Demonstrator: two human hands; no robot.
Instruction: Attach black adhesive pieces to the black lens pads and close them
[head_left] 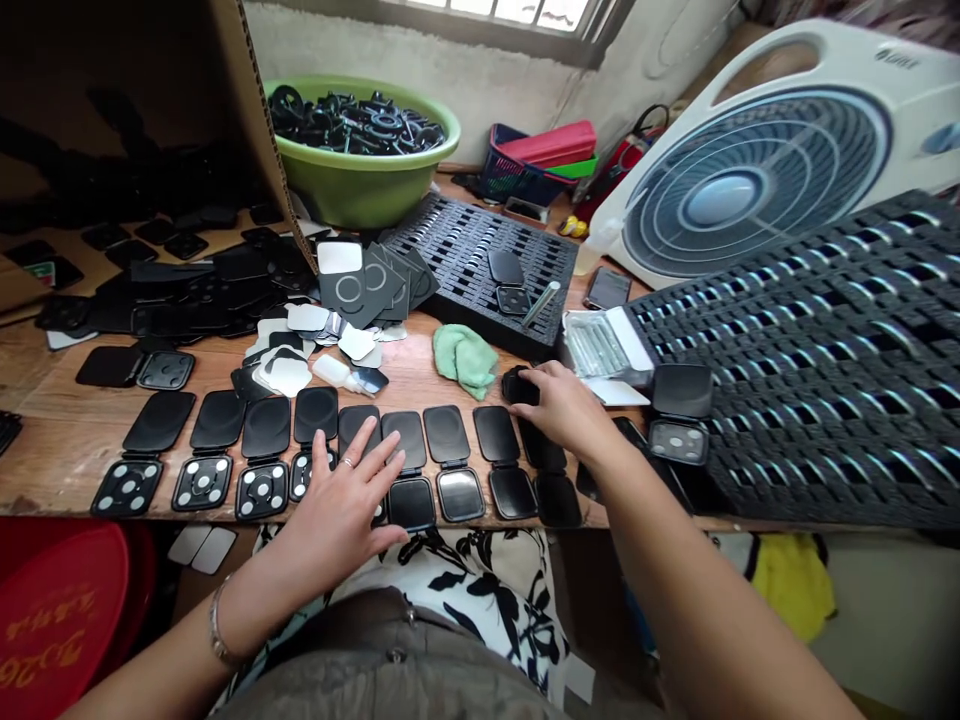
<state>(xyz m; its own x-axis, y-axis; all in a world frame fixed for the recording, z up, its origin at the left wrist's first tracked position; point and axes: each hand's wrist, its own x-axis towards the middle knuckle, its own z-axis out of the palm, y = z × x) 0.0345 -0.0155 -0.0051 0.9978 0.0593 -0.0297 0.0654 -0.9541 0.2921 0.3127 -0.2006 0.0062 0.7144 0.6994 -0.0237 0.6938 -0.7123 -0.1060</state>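
A row of hinged black square cases [450, 435] lies unfolded along the table's front edge. Those at the left carry round pale discs on their lower halves; some farther right have plain dark lower halves. My left hand [341, 500] rests with fingers spread over the middle of the row, covering part of a few cases. Beside the crumpled green cloth [465, 360], my right hand [559, 400] has its fingers closed on a small dark object [519, 387], its kind partly hidden by the fingers. One hinged case [681, 390] stands apart at the right.
Behind the row lie white and grey cut sheets [281, 365] and a heap of black parts [217, 290]. A green basin [352, 175] of black parts, a slotted foam tray [457, 255], a cardboard box [259, 120] and a box fan [727, 200] stand farther back. Another foam tray [810, 370] leans right.
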